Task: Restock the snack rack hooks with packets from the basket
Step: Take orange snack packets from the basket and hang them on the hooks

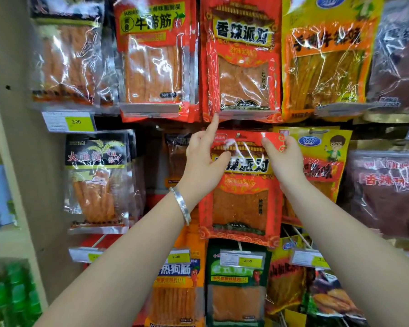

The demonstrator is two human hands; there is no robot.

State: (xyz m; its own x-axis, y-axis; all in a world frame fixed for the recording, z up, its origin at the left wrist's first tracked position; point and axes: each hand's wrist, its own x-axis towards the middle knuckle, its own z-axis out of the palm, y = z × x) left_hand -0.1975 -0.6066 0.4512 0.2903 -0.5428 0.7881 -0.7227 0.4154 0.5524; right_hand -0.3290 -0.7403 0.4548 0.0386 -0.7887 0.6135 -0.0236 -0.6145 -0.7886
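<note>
Head view: both bare forearms are raised toward the snack rack (180, 126), with the hands held level in its middle row. The left hand (202, 159) is turned thumb inward. Its thumb is pressed on the front of a red packet (240, 201) near the upper left corner, and its index finger is stretched straight up so that the tip touches the bottom edge of an upper red packet (242, 57) of the same design. The remaining fingers are curled at the packet's edge. A silver bangle (183, 206) is worn on the left wrist. The right hand (285, 159) is closed in a pinch on the red packet's upper right corner.

The red packet is held flat and upright against the rack, and a small grey hook (238, 135) tip is seen at its top edge. Through its clear window 1 orange-red sheet is seen.

A yellow packet (326, 55) with brown strips is hung beside the upper red packet. A black packet (96, 180) with orange sticks is hung to the left, and a green packet (236, 289) below. A price tag (76, 121) is marked 2.00.
</note>
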